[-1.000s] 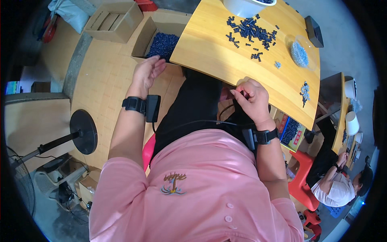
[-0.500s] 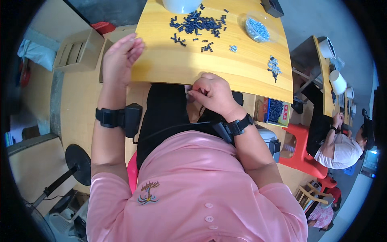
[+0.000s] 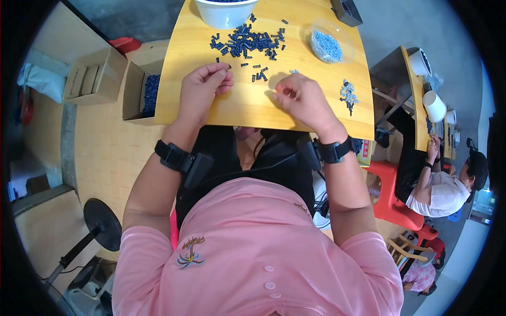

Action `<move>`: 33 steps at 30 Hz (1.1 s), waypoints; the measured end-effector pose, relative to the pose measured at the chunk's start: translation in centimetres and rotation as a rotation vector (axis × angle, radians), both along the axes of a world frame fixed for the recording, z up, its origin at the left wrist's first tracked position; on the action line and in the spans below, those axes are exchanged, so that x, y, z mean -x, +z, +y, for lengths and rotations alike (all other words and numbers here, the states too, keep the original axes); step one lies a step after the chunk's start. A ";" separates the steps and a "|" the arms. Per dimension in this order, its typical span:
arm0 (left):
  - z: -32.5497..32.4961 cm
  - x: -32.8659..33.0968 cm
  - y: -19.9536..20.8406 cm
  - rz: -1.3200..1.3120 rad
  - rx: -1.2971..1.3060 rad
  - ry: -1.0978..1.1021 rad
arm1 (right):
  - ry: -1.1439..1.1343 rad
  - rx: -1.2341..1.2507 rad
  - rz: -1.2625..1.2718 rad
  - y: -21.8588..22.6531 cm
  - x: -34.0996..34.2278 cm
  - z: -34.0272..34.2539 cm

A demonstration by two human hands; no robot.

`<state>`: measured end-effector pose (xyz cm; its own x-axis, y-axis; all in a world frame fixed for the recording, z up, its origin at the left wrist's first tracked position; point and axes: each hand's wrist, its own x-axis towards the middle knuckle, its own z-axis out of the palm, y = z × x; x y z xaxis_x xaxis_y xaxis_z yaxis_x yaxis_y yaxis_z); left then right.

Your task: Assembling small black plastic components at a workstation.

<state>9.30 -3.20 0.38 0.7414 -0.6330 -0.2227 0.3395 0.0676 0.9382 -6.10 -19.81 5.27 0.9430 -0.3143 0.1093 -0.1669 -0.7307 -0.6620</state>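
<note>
My left hand (image 3: pixel 206 87) is over the near part of the wooden table (image 3: pixel 247 108), its thumb and forefinger pinching a small black plastic piece (image 3: pixel 229 67). Farther back lies a loose pile of similar black pieces (image 3: pixel 246 43), with a few strays nearer me. My right hand (image 3: pixel 305 100) hovers above the table with curled fingers; whatever they hold, if anything, is hidden. Just beyond it are a few small silver pieces (image 3: pixel 294 71). A clear bowl (image 3: pixel 328 48) full of silvery, screw-like pieces stands behind. To the right is a small heap of silver and black pieces (image 3: pixel 348 95).
A white bucket (image 3: pixel 224 16) of black pieces and a dark box (image 3: pixel 348 11) stand at the table's far side. Left of the table is an open cardboard box (image 3: pixel 134 87) holding dark pieces. On the right, a co-worker (image 3: pixel 443 187) sits by a red stool (image 3: pixel 387 184).
My left hand has come from the table's left edge inward over the table, now pinching a black piece. My right hand has risen from near my lap to above the tabletop, farther right.
</note>
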 end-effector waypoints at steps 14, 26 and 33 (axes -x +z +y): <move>1.1 -0.3 -1.6 0.083 0.201 -0.057 | -0.209 0.213 -0.113 -1.7 -9.0 -4.5; 1.1 -0.5 -1.7 0.100 0.223 -0.062 | -0.119 0.277 0.044 -3.1 -11.7 -6.7; 1.0 -0.6 -1.7 0.117 0.230 -0.072 | -0.098 0.273 0.048 -3.2 -12.0 -7.1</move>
